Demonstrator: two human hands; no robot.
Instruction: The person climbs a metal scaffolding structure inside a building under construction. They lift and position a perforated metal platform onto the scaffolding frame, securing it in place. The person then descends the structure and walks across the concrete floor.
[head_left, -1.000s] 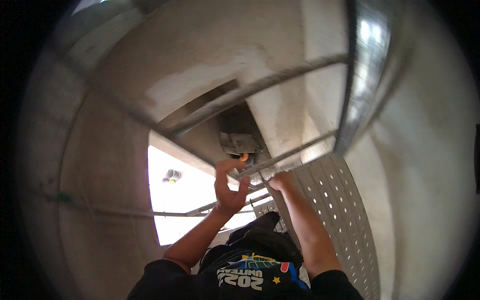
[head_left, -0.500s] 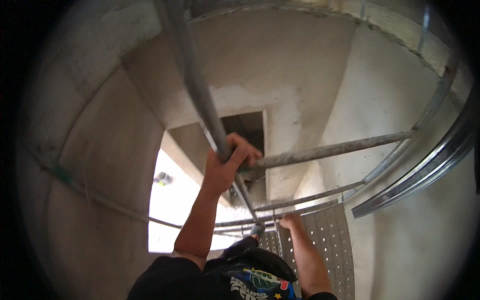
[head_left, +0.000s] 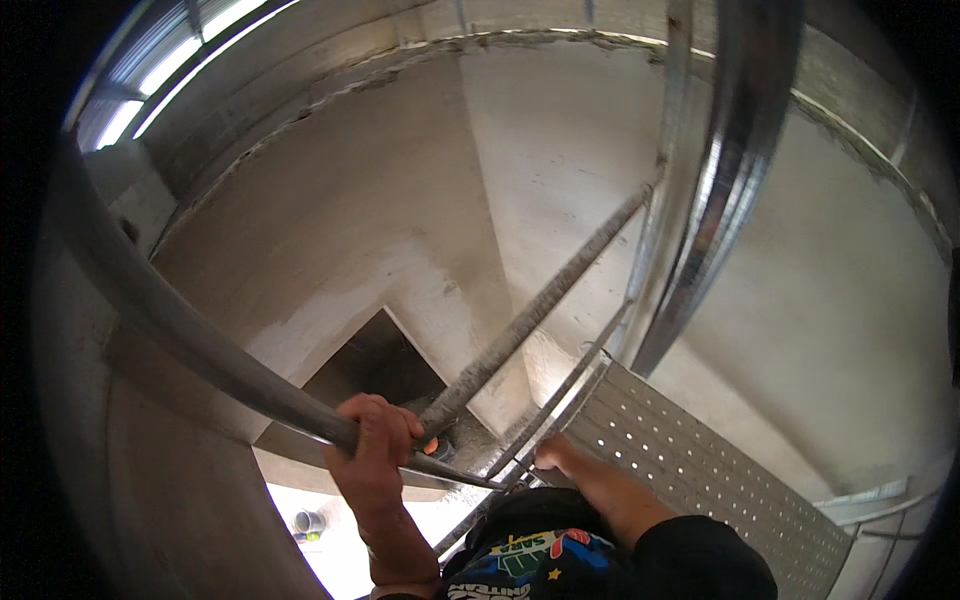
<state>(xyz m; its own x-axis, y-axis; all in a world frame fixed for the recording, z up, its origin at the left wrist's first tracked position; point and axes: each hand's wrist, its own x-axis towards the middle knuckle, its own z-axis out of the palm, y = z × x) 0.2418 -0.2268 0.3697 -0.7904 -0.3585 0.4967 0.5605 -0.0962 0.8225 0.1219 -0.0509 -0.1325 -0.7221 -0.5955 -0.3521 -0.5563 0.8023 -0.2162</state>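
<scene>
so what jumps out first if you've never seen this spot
The left hand clenched round a grey steel tube that sweeps in from the left. Right of it, the right hand rests at the edge of a perforated metal plank. A shiny pole rises at upper right against bare concrete walls.

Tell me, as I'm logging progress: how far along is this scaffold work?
Done: the perforated plank lies in place and the crossing tube meets the grey tube. In hand: the left hand grips the grey tube; the right hand rests at the plank's edge. What is left cannot be told.
</scene>
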